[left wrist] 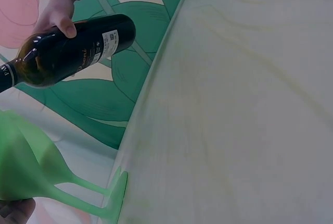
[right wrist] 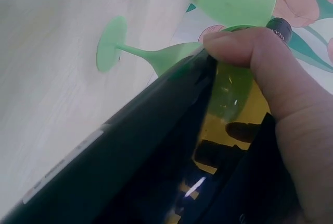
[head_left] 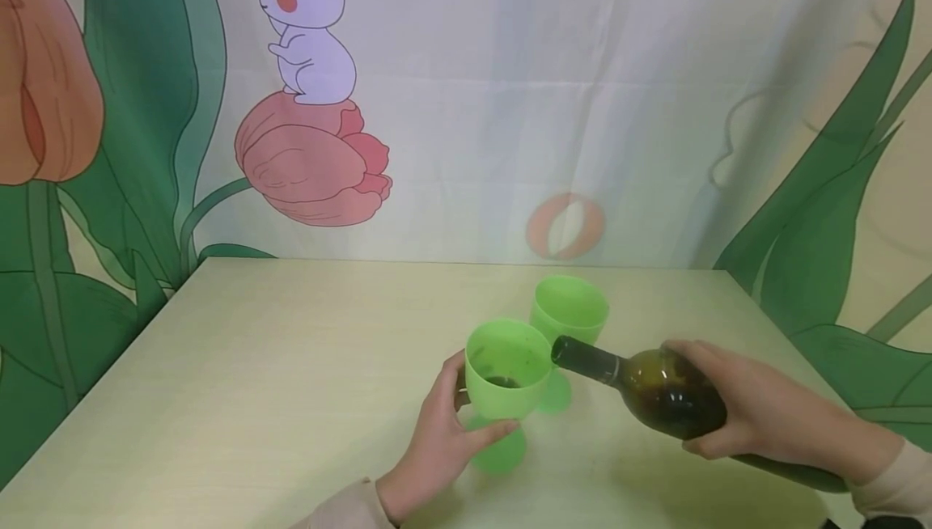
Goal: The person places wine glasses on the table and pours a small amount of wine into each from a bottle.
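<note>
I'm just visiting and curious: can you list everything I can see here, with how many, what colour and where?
goblet: one, green, near table middle, held at the bowl, dark liquid inside
second goblet: one, green, just behind the first
bottle: one, dark glass, tilted, mouth over the held goblet's rim
table: one, pale wood
backdrop: one, white with rabbit, tulips, green leaves, behind the table
left hand: one, fingers round the goblet
right hand: one, gripping the bottle

Two translucent green goblets [head_left: 507, 367] [head_left: 569, 311]; dark brown-green bottle [head_left: 655, 390] with white label; pale wood-grain table [head_left: 291, 367]; backdrop [head_left: 466, 108] with pink tulips, white rabbit.
</note>
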A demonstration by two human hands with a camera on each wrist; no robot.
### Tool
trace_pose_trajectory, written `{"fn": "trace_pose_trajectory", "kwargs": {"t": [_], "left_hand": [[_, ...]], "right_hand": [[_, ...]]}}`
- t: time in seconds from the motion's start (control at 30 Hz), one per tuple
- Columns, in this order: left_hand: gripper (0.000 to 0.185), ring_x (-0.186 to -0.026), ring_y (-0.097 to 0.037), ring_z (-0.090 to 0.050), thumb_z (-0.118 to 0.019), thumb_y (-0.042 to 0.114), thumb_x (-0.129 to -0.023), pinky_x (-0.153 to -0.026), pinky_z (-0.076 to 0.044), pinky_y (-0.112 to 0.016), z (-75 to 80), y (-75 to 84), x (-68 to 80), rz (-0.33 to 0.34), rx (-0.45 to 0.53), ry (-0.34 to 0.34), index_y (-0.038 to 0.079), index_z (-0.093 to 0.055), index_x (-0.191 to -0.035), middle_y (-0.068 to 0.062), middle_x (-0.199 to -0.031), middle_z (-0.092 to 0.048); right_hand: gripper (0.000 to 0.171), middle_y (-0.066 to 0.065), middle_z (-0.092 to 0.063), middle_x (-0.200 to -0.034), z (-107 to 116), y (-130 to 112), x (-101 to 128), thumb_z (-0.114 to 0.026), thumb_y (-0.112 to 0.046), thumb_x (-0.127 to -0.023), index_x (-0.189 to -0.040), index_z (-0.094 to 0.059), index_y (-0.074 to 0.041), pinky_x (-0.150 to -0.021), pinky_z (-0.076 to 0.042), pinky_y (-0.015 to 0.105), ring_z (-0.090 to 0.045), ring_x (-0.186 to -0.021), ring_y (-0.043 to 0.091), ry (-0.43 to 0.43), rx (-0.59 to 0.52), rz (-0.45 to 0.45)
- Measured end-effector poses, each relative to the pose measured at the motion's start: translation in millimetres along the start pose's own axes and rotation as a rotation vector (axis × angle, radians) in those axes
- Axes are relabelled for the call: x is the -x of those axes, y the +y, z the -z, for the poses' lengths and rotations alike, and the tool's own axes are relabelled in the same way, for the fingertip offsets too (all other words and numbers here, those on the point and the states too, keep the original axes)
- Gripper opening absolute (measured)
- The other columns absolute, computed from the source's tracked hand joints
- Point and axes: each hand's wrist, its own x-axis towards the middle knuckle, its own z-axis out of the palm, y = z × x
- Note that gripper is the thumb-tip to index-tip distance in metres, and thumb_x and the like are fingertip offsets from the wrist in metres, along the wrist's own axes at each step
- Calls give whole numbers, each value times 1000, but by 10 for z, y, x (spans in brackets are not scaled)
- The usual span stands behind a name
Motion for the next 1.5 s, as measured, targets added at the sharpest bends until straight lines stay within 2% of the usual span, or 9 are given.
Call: {"fn": "trace_pose_trajectory", "kwargs": {"t": [0.23, 0.37, 0.63, 0.87, 1.03, 1.13, 1.27, 1.37, 1.5], "left_hand": [[86, -119, -19, -52, -83, 18, -72, -100, -48, -29, 0, -7, 7, 1, 5, 9, 22, -35, -143, 3, -134, -50], [86, -119, -19, -52, -83, 17, -72, -100, -49, -29, 1, -8, 6, -6, 8, 10, 21, -35, -143, 3, -134, -51], [86, -118, -20, -53, -83, 19, -72, -99, -49, -29, 2, -15, 1, -14, -2, 8, 21, -35, -144, 2, -134, -51], [88, -117, -19, -54, -84, 21, -72, -99, -49, -33, 0, -12, -4, -10, -30, 23, 24, -34, -145, 4, -134, -52], [86, -114, -20, -56, -83, 22, -73, -99, -48, -38, 12, -15, -4, -8, -34, 33, 25, -33, -143, 1, -131, -55], [85, -112, -21, -57, -83, 22, -73, -99, -48, -40, 17, -21, -11, -2, -35, 32, 25, -33, -142, -2, -129, -56], [82, -109, -22, -59, -82, 24, -74, -99, -48, -42, 22, -20, -25, 3, -47, 32, 23, -33, -141, -5, -125, -59], [81, -109, -21, -59, -82, 24, -75, -99, -48, -41, 24, -16, -35, 8, -51, 37, 22, -34, -140, -5, -124, -59], [81, -110, -19, -56, -83, 25, -74, -98, -50, -34, 26, -12, -47, 10, -58, 60, 21, -37, -140, -3, -126, -56]], "right_hand": [[85, -15, -57, -100, -44, 21, 35, -89, -39, -54, -125, -50, -13, -68, -48, 19, -51, -86, -6, 8, -25, -2], [87, -14, -58, -105, -41, 51, 75, -90, -38, -56, -128, -48, -13, -69, -49, 20, -52, -87, -6, 5, -65, -44], [89, -12, -62, -105, -54, 119, 128, -92, -35, -56, -130, -48, -14, -73, -49, 19, -56, -90, -4, 133, -105, -59], [94, -6, -65, -105, -29, 211, 124, -93, -33, -56, -135, -45, -13, -69, -48, 18, -55, -90, -8, 210, -116, -119], [92, -11, -61, -105, -1, 276, 84, -93, -23, -57, -135, -44, -13, -70, -46, 14, -55, -91, -11, 260, -204, -148], [89, -7, -61, -108, 10, 314, 79, -91, -22, -61, -135, -42, -14, -68, -48, 18, -54, -91, -12, 248, -263, -215], [93, 13, -61, -116, 26, 384, 82, -89, -22, -65, -141, -37, -10, -68, -47, 21, -46, -91, -19, 245, -286, -320], [96, 21, -56, -124, 28, 431, 72, -87, -20, -66, -144, -33, -5, -71, -47, 26, -40, -93, -23, 265, -310, -364], [94, 23, -53, -127, 15, 464, 50, -86, -20, -69, -144, -31, -5, -76, -49, 43, -36, -94, -23, 280, -338, -404]]}}
